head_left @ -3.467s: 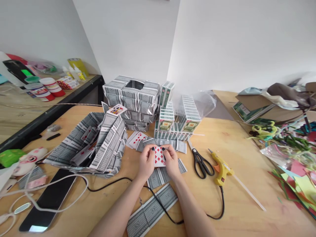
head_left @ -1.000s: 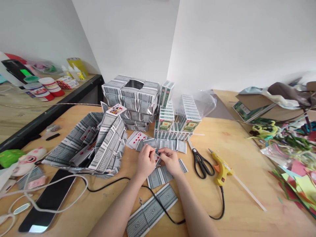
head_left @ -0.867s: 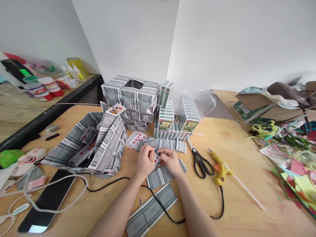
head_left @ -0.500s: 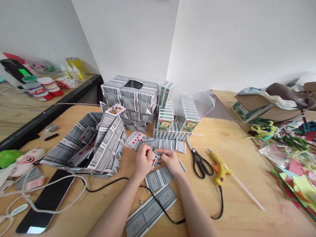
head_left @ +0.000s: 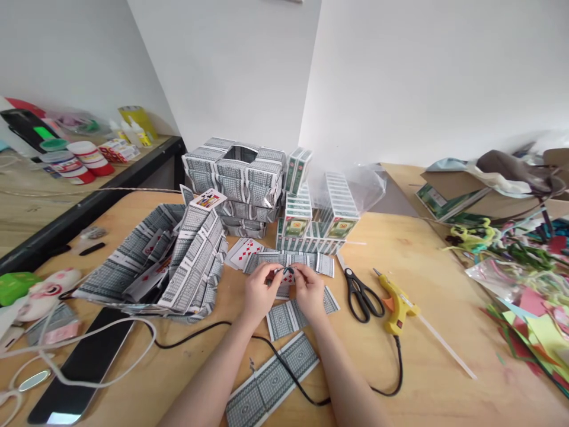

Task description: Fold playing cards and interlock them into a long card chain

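Note:
In the middle of the table, my left hand (head_left: 260, 290) and my right hand (head_left: 310, 290) are close together, thumbs and fingertips pinched at the upper edge of a playing card (head_left: 285, 292) with red diamonds. Dark green shows at the meeting thumb tips; whether it is nails or a small piece, I cannot tell. Just behind my fingers lies a row of folded grey-backed cards (head_left: 317, 263). A strip of joined cards (head_left: 283, 320) is partly under my right wrist. Nearer to me is a second card strip (head_left: 271, 379), crossed by a black cord.
Left stands a card-covered basket (head_left: 195, 261) holding loose cards, beside a phone (head_left: 75, 367). Behind are a card-covered box (head_left: 235, 172) and stacked card packs (head_left: 340, 222). Black scissors (head_left: 362, 296) and a yellow glue gun (head_left: 400, 308) lie right; coloured scraps (head_left: 533, 314) are farther right.
My hands have come level, with fingertips pinched together at the card. The diamond card now faces me more squarely between them. The nearby card strip has shifted slightly right and away from me.

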`<state>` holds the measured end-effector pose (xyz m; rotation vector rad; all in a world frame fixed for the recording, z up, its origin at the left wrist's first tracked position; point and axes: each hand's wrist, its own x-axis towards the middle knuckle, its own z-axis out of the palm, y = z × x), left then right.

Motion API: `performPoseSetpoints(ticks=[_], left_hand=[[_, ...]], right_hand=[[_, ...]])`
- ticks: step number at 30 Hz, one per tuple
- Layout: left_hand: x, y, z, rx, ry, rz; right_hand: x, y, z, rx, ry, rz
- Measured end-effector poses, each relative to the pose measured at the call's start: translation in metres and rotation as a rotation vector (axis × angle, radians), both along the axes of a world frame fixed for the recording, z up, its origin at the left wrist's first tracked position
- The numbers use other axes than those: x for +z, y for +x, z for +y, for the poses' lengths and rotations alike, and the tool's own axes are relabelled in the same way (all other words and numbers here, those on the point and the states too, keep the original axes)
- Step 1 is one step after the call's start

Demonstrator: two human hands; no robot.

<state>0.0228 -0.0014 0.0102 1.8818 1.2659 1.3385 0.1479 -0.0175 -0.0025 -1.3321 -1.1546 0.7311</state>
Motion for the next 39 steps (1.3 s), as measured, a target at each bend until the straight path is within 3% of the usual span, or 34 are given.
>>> performPoseSetpoints(ticks=[6, 14, 21, 33, 39], left_hand=[[-0.001, 0.002, -0.002, 0.005, 0.003, -0.027], [-0.01, 0.003, -0.003, 0.05, -0.075, -0.026], [-0.004, 0.003, -0.005, 0.051, -0.172, -0.004], [0.005, 0.003, -0.003, -0.091, -0.458, -0.206], [0.008, 0.004, -0.002, -0.071, -0.497, -0.298]], right_hand=[[-0.002, 0.001, -0.002, -0.07, 0.074, -0.078], [-0.001, 0.001, -0.004, -0.09, 0.046, -0.141], [-0.002, 0.001, -0.003, -0.105, 0.004, -0.13], [-0.002, 0.004, 0.001, -0.116, -0.118, 0.085], [-0.004, 0.004, 0.002, -0.098, -0.111, 0.052]])
